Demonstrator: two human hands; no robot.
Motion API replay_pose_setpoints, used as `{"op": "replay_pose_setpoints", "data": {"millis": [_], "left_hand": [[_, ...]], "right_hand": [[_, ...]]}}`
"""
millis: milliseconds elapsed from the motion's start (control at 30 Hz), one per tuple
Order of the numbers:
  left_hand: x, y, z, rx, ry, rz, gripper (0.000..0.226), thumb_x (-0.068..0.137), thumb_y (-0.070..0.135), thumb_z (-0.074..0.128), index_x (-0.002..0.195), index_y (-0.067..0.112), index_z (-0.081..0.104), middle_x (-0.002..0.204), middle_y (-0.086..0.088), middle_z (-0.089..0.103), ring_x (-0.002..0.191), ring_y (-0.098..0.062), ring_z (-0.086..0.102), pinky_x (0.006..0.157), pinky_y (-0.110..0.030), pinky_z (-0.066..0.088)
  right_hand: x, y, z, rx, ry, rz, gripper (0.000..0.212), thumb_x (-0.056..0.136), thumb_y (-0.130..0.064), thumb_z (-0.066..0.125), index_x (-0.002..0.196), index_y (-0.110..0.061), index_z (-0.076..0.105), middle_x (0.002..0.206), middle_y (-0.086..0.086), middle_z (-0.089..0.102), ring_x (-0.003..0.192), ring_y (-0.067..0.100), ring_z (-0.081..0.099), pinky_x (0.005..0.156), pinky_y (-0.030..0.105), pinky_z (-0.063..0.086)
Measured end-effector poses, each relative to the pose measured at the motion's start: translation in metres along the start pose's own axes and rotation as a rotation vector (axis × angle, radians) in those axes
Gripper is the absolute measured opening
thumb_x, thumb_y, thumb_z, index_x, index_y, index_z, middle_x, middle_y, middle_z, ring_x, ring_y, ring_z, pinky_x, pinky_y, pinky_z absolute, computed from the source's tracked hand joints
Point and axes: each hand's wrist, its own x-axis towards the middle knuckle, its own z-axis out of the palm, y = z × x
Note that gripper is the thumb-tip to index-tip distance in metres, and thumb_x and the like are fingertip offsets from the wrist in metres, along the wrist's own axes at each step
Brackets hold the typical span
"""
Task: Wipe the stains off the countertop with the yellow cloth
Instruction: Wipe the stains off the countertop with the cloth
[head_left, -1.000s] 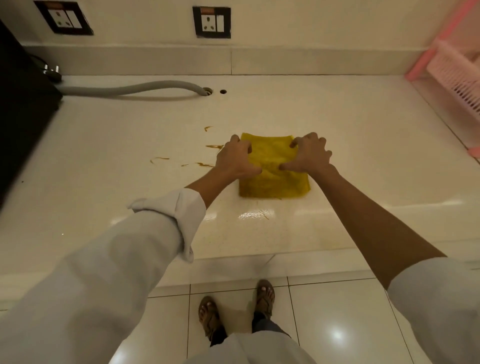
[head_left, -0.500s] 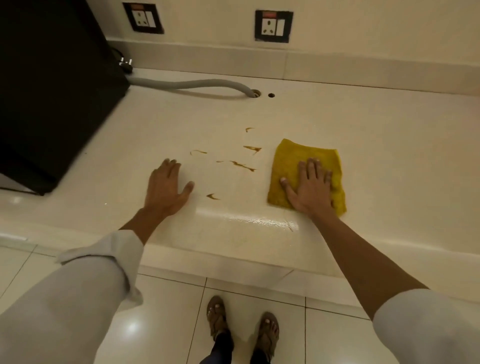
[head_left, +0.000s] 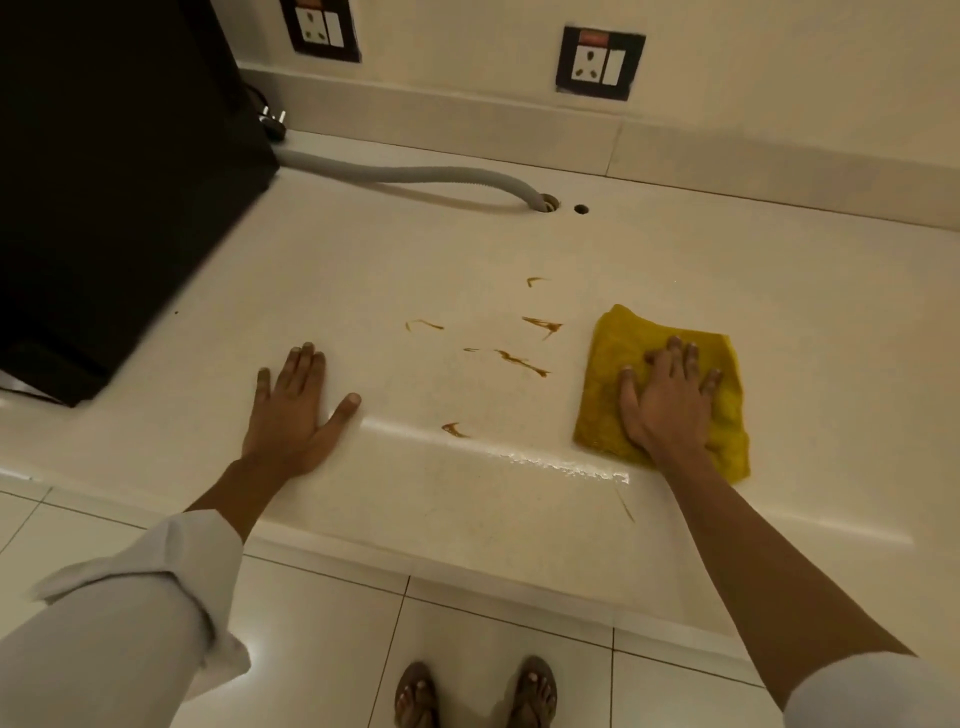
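The folded yellow cloth (head_left: 608, 364) lies on the cream countertop (head_left: 363, 260), right of centre near the front edge. My right hand (head_left: 667, 400) rests flat on top of it, fingers spread, pressing it down. Several orange-brown stains (head_left: 519, 359) streak the counter just left of the cloth, with one more (head_left: 454, 429) nearer the front edge. My left hand (head_left: 291, 410) lies palm down on the bare counter, left of the stains, holding nothing.
A large black appliance (head_left: 104, 182) fills the counter's left side. A grey hose (head_left: 415, 174) runs from it into a hole, beside a second small hole (head_left: 581, 209). Two wall sockets (head_left: 600, 63) sit above the backsplash. Below are floor tiles and my sandalled feet (head_left: 475, 693).
One second ago both hands were on the cloth. My left hand has left it and settled flat on the counter to the left; my right hand has flattened on the cloth.
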Motion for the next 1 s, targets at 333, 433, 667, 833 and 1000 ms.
{"op": "replay_pose_setpoints", "data": {"millis": [333,433,667,833,1000], "left_hand": [[0.002,-0.004,0.000,0.029,-0.014,0.071,0.104,0.077,0.081,0.001,0.153,0.011,0.003,0.164,-0.003,-0.002,0.151,-0.014,-0.004,0.122,-0.050,-0.002],[0.003,-0.004,0.000,0.027,-0.013,0.066,0.104,0.077,0.081,0.001,0.153,0.011,0.004,0.164,-0.003,-0.002,0.151,-0.013,-0.005,0.122,-0.050,-0.002],[0.003,-0.003,-0.002,0.010,-0.011,0.071,0.102,0.078,0.080,0.004,0.153,0.012,0.003,0.164,-0.003,-0.003,0.150,-0.012,-0.008,0.123,-0.050,-0.002],[0.003,-0.003,-0.004,-0.005,-0.015,0.074,0.103,0.078,0.081,0.003,0.153,0.011,0.004,0.164,-0.003,-0.003,0.151,-0.013,-0.008,0.122,-0.051,-0.001],[0.003,-0.002,-0.005,-0.035,-0.010,0.081,0.100,0.081,0.079,0.005,0.153,0.010,0.007,0.164,-0.004,0.000,0.151,-0.015,-0.006,0.122,-0.053,0.000]], "right_hand": [[0.051,-0.021,0.010,-0.120,-0.113,0.058,0.086,0.087,-0.077,0.008,0.155,-0.024,0.014,0.164,0.015,0.008,0.151,0.033,0.000,0.118,0.060,-0.003],[0.070,-0.033,0.015,-0.122,-0.125,0.066,0.089,0.086,-0.079,0.007,0.155,-0.024,0.012,0.164,0.015,0.006,0.151,0.033,0.000,0.118,0.061,-0.003],[0.114,-0.076,0.030,-0.132,-0.153,0.052,0.091,0.084,-0.080,0.006,0.156,-0.025,0.008,0.164,0.015,0.002,0.151,0.033,-0.003,0.118,0.061,-0.005],[0.136,-0.117,0.043,-0.146,-0.180,0.022,0.092,0.083,-0.081,0.004,0.156,-0.025,0.005,0.164,0.015,-0.001,0.151,0.033,-0.005,0.118,0.061,-0.006],[0.141,-0.163,0.055,-0.150,-0.193,-0.046,0.091,0.084,-0.080,0.003,0.156,-0.025,0.004,0.164,0.015,-0.002,0.151,0.034,-0.006,0.118,0.060,-0.007]]}}
